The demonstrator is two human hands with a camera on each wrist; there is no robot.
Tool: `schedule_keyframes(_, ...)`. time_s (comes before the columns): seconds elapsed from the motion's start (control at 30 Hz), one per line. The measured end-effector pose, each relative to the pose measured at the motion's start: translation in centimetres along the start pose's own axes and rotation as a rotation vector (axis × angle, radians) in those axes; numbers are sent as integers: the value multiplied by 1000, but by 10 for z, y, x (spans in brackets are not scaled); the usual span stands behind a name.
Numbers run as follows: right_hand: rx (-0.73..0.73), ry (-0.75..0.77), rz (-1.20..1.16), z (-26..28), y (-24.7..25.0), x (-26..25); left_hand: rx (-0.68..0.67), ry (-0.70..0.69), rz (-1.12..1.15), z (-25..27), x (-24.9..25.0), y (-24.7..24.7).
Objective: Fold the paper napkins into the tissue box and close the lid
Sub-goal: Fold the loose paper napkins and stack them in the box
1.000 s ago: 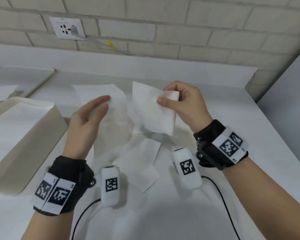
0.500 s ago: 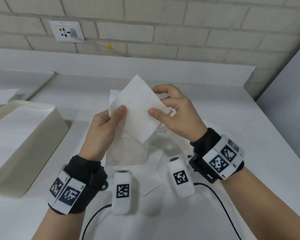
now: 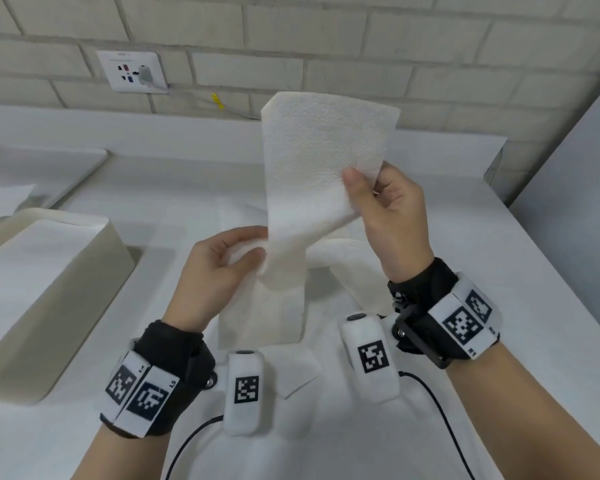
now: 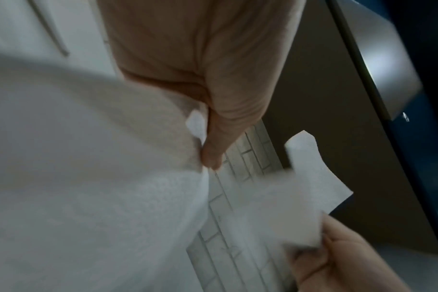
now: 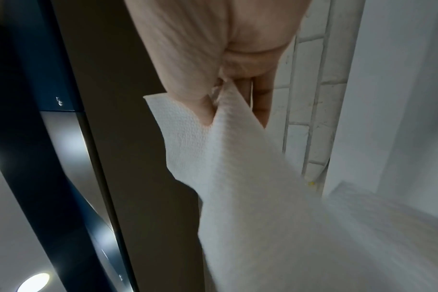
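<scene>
White paper napkin (image 3: 323,174) is being folded above the table, the right hand (image 3: 392,216) and left hand (image 3: 219,268) each pinching one edge; next, probably, bringing these edges together evenly.

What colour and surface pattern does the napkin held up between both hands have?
White, with a fine embossed dimple texture on the napkin; the right wrist view shows it best.

Tissue box (image 3: 49,271) cut off left
</scene>
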State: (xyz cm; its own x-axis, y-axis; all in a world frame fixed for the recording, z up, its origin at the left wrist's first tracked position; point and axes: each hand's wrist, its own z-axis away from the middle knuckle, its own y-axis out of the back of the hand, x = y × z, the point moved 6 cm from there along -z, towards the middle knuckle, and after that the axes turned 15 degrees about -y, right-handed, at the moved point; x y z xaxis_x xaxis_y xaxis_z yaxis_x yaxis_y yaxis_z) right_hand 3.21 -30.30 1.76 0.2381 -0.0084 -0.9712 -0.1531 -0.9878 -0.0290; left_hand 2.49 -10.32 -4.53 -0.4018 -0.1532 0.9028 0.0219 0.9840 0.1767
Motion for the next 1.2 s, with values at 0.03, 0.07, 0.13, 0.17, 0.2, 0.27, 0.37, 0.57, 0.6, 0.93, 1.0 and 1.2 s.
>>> schedule_keyframes(0.03,15,-15,-14,0,2,-1,14,-25,-41,-1,1,2)
schedule_keyframes(0.07,23,-32,-23,-1,4,-1,27,-53,-68,-1,4,4)
schedule_keyframes(0.13,17,-49,-38,0,4,0,55,-91,-59,-1,7,4)
schedule_keyframes(0.17,3,-58,-37,1,2,1,66,-102,-26,-1,10,3)
schedule_keyframes(0.2,-23,-79,-30,2,-1,3,72,-108,26,-1,12,2)
schedule_keyframes(0.27,-95,-178,39,4,-13,16,56,-124,170,1,22,-5)
schedule_keyframes(0.37,-208,-400,184,7,-30,42,14,-182,297,4,38,-16)
schedule_keyframes(0.57,-232,-505,-78,14,-35,50,35,-183,203,7,26,-17)
schedule_keyframes(0.6,-224,-483,-77,14,-34,49,41,-174,173,7,22,-15)
schedule_keyframes(0.93,-210,-358,-16,17,-33,44,130,-155,197,3,23,-12)
schedule_keyframes(1.0,-268,-376,-34,19,-36,45,183,-154,175,2,24,-9)
schedule_keyframes(1.2,-514,-378,298,23,-53,57,340,-113,172,0,16,8)
